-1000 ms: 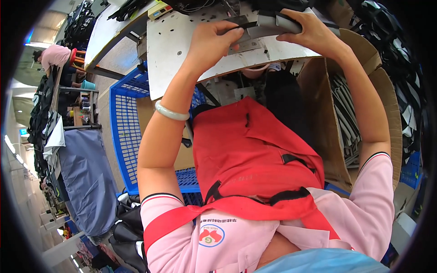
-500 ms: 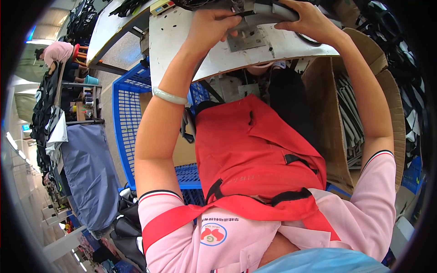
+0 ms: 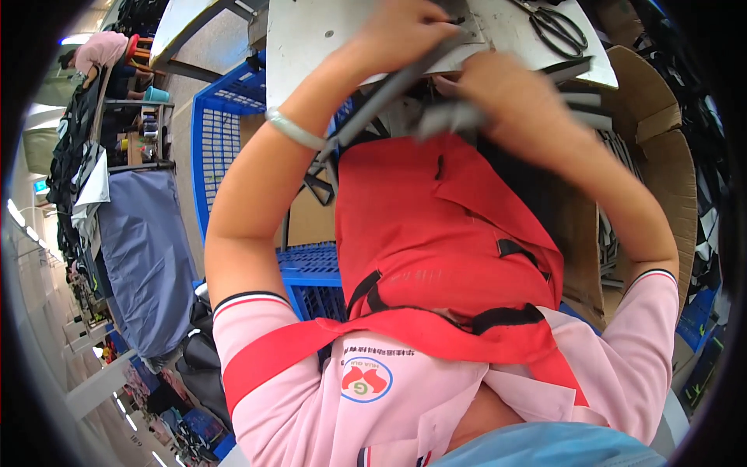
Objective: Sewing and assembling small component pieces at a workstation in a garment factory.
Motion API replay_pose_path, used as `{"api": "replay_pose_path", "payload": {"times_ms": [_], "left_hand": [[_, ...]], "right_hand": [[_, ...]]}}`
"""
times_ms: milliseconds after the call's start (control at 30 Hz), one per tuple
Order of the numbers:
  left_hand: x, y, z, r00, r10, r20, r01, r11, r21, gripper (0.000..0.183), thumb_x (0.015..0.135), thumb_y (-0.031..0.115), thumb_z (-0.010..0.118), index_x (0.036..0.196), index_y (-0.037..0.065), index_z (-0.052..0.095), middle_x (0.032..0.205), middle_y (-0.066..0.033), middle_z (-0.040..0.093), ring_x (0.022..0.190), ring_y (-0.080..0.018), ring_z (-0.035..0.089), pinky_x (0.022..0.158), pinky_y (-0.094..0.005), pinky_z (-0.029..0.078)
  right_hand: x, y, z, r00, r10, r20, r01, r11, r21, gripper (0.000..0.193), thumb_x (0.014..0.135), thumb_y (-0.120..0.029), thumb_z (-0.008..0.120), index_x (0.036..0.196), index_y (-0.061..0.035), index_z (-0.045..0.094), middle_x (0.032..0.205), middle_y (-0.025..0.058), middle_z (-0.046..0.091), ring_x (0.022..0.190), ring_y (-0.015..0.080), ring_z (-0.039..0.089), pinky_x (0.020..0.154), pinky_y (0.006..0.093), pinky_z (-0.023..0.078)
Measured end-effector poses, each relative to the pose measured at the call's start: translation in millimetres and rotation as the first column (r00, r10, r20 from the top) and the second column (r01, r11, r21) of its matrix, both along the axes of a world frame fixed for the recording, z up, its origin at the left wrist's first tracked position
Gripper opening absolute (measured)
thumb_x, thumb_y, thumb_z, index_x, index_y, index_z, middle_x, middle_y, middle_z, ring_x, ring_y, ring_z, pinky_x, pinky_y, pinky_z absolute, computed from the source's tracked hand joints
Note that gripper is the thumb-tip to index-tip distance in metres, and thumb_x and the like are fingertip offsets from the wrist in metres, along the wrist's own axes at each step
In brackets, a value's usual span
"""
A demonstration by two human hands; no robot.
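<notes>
My left hand (image 3: 408,35) is over the white sewing table, thumb and fingers pinched at the upper end of a long grey strip (image 3: 389,89). That strip slants down past my left wrist toward the blue basket. My right hand (image 3: 506,97), smeared by motion, is at the table's near edge, closed around grey strips; a blurred grey piece (image 3: 451,118) sticks out to its left. More grey strip ends (image 3: 587,101) show on its far side, by the cardboard box. Its fingertips are not sharp enough to make out.
Black-handled scissors (image 3: 559,31) lie on the white table (image 3: 311,54) at right. A blue plastic basket (image 3: 222,156) stands left of my knees, a cardboard box (image 3: 665,171) with grey pieces at right. A red apron (image 3: 443,226) covers my lap. Another person (image 3: 101,50) bends over far left.
My right hand has come down and toward me from the table to its near edge, bringing grey strips. My left hand has shifted right; the long grey strip now hangs below it. Scissors are now visible.
</notes>
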State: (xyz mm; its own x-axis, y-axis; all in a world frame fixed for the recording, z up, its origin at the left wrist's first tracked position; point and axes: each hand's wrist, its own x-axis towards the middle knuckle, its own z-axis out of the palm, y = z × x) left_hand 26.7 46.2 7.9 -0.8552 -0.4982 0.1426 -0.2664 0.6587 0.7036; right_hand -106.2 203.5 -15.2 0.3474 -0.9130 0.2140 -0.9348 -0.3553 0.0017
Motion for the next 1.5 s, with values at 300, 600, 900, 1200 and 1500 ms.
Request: {"api": "replay_pose_path", "payload": {"times_ms": [300, 600, 900, 1200, 1500], "left_hand": [[14.1, 25.6, -36.0, 0.964, 0.031, -0.264, 0.079, 0.915, 0.396, 0.025, 0.091, 0.019, 0.063, 0.096, -0.005, 0.069, 0.073, -0.0076, 0.064, 0.065, -0.0122, 0.054, 0.061, -0.0281, 0.044], [88.7, 33.4, -50.7, 0.998, 0.005, 0.057, -0.04, 0.762, 0.646, 0.035, 0.09, 0.023, 0.07, 0.111, -0.004, 0.066, 0.086, -0.0022, 0.067, 0.076, -0.0079, 0.06, 0.071, -0.0218, 0.049], [47.2, 26.7, 55.1, 0.968, 0.094, -0.231, -0.019, 0.952, 0.305, 0.025, 0.087, 0.018, 0.072, 0.105, 0.0, 0.071, 0.076, -0.0002, 0.065, 0.066, -0.0041, 0.056, 0.055, -0.0186, 0.039], [3.7, -11.8, 13.7, 0.977, 0.193, -0.094, -0.154, 0.935, 0.32, 0.027, 0.088, 0.021, 0.07, 0.104, -0.001, 0.071, 0.076, -0.0024, 0.065, 0.065, -0.0052, 0.054, 0.056, -0.0195, 0.038], [-14.2, -29.4, 8.5, 0.977, 0.147, -0.156, -0.082, 0.928, 0.363, 0.026, 0.088, 0.02, 0.07, 0.105, -0.001, 0.072, 0.075, -0.0018, 0.064, 0.061, -0.0056, 0.048, 0.055, -0.0205, 0.037]], "right_hand": [[12.2, -11.0, -14.5, 0.982, 0.038, 0.183, -0.045, 0.998, 0.036, 0.029, 0.071, -0.006, 0.067, 0.099, -0.0019, 0.061, 0.09, 0.0182, 0.065, 0.094, 0.0364, 0.062, 0.083, 0.0449, 0.049], [-60.3, 32.3, 32.6, 0.919, -0.239, 0.314, 0.201, 0.968, 0.149, 0.051, 0.077, -0.015, 0.072, 0.122, 0.0031, 0.054, 0.109, 0.0227, 0.061, 0.106, 0.0383, 0.056, 0.094, 0.0402, 0.044], [-88.8, 20.7, 92.7, 0.759, -0.43, 0.489, 0.346, 0.902, 0.257, 0.062, 0.076, -0.022, 0.077, 0.126, 0.0036, 0.052, 0.111, 0.0175, 0.064, 0.104, 0.0241, 0.06, 0.092, 0.0341, 0.044], [-102.8, -2.0, 87.4, 0.767, -0.468, 0.438, 0.415, 0.883, 0.217, 0.055, 0.071, -0.027, 0.078, 0.111, 0.0047, 0.058, 0.098, 0.0193, 0.063, 0.094, 0.0237, 0.059, 0.085, 0.0354, 0.046], [-119.9, -19.2, 82.0, 0.777, -0.411, 0.477, 0.354, 0.912, 0.209, 0.055, 0.07, -0.027, 0.08, 0.107, 0.0057, 0.059, 0.094, 0.0207, 0.066, 0.088, 0.0244, 0.062, 0.08, 0.0377, 0.047]]}}
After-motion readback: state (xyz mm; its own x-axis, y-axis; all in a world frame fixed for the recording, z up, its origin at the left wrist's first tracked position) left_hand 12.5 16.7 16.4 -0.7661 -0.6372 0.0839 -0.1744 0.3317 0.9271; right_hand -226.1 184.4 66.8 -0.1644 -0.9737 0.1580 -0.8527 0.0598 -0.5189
